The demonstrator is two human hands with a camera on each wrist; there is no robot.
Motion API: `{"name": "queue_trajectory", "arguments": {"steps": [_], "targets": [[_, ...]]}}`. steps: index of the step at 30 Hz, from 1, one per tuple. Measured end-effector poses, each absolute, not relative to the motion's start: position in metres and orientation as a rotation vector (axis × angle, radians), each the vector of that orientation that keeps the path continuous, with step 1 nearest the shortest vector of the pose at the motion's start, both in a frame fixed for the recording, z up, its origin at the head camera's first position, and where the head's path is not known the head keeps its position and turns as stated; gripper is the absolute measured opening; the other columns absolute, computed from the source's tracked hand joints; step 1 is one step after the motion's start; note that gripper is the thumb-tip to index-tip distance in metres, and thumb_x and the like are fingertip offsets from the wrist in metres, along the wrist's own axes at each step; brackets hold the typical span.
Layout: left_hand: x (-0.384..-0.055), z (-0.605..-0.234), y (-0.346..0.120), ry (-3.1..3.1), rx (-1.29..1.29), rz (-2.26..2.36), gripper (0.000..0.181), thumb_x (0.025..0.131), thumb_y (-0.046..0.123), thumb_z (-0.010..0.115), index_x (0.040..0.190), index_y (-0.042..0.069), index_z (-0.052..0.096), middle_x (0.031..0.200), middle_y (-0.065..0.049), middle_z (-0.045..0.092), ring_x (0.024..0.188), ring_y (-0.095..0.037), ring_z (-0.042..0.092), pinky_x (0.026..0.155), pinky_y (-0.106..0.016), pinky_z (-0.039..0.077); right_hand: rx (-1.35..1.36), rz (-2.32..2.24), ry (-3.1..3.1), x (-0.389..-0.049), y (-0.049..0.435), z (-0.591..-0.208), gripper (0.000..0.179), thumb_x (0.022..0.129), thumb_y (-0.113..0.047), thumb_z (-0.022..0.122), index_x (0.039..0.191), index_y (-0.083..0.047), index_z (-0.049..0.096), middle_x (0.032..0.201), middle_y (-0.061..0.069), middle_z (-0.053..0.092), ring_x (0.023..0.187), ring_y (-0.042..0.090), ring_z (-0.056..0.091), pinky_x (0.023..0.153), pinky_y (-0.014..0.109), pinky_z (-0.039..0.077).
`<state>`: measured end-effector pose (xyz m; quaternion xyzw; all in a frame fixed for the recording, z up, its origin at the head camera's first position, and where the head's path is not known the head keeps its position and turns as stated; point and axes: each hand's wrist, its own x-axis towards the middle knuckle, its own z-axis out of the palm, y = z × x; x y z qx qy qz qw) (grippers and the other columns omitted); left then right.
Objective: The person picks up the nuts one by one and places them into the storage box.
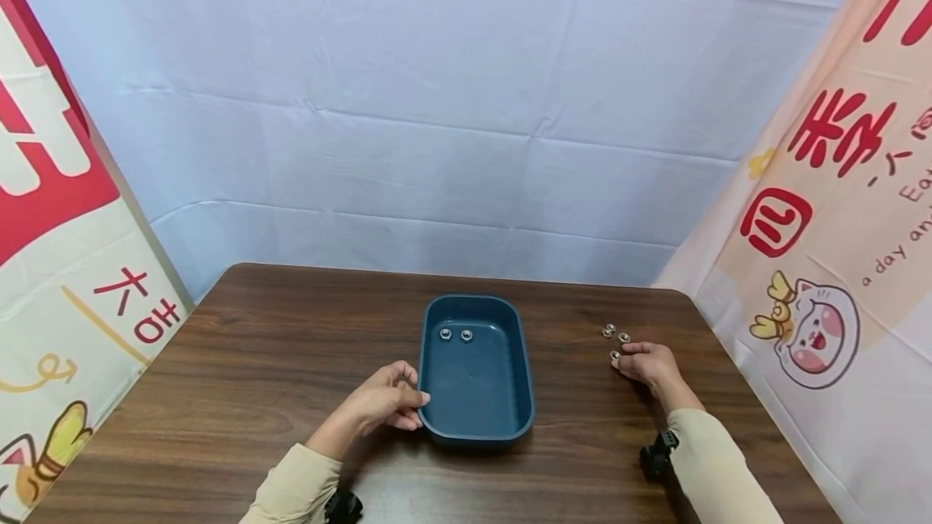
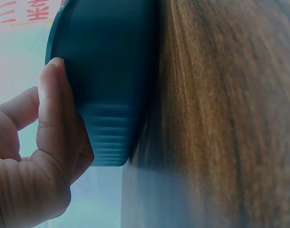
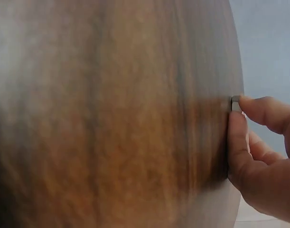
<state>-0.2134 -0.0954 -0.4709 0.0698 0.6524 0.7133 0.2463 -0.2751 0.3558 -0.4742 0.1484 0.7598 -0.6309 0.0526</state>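
Observation:
A dark blue rectangular plastic tray rests on the wooden table. My left hand grips its left wall near the front, thumb over the rim and fingers outside. The left wrist view shows that hand against the tray's outer side. Inside the tray, towards its far end, lie two metal hex nuts, one left and one right. To the right of the tray, my right hand pinches a nut at the tabletop between thumb and finger. Just beyond its fingertips lie other nuts.
The brown wooden table has rounded far corners. A pale cloth hangs behind it. Printed cloths stand at the left and right. Dark wrist cameras sit on both sleeves.

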Motion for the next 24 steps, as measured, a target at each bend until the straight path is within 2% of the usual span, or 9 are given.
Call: {"name": "queue_trajectory", "arguments": {"steps": [7,16,24], "targets": [[-0.2123,-0.4681,-0.0951,1.786,0.192,1.943,0.033,0.083,0.0,0.063,0.1,-0.003,0.036,0.069,-0.012,0.054,0.05,-0.017,0.06,0.046,-0.025,0.053,0.433,-1.787,2.421,-0.2785,0.3539,-0.4745,0.05,0.079,0.012,0.064,0.122,0.021,0.042,0.086,0.009,0.061,0.069,0.011,0.064,0.064,0.026,0.055],[-0.2111,-0.4695,-0.0958,1.765,0.187,1.948,0.034,0.082,0.0,0.064,0.1,-0.004,0.035,0.068,-0.012,0.054,0.05,-0.016,0.06,0.047,-0.024,0.053,0.461,-1.706,2.505,-0.278,0.3506,-0.4759,0.032,0.079,0.013,0.061,0.109,0.019,0.053,0.073,0.005,0.064,0.064,0.011,0.064,0.059,0.025,0.055],[-0.2122,-0.4675,-0.0973,1.764,0.183,1.946,0.036,0.081,0.001,0.064,0.1,-0.005,0.035,0.069,-0.013,0.053,0.05,-0.017,0.06,0.047,-0.024,0.053,0.432,-1.641,2.573,-0.2765,0.3493,-0.4768,0.03,0.079,0.008,0.065,0.106,0.016,0.056,0.076,0.005,0.064,0.065,0.011,0.063,0.059,0.025,0.054]]}}
